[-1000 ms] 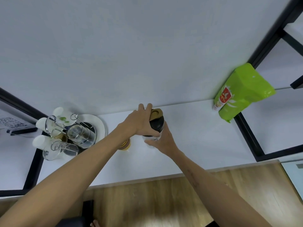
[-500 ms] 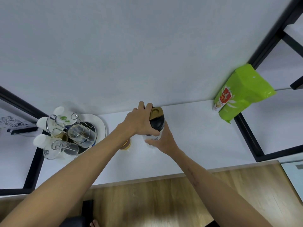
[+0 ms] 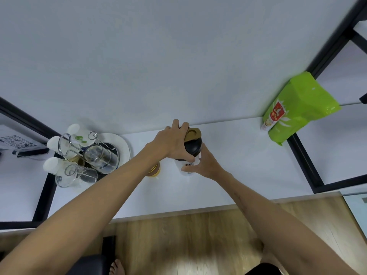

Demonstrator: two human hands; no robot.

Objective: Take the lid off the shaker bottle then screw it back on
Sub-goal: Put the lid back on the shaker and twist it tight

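shaker bottle [image 3: 189,165] stands upright on the white tabletop [image 3: 228,165], centre of the frame, near the wall. left hand [image 3: 172,143] is clenched over its black lid [image 3: 192,148] with a tan flip cap; right hand [image 3: 204,164] grasps the clear body below. a green bag [image 3: 297,110] leans at upper right; a glassware rack [image 3: 83,155] sits at left.

A single wide-angle head view looks steeply down and forward from above the person, with both bare forearms reaching away from the lens. It faces the pale wall across the white counter [image 3: 238,165], fairly near, with wooden floor [image 3: 188,235] along the bottom edge.
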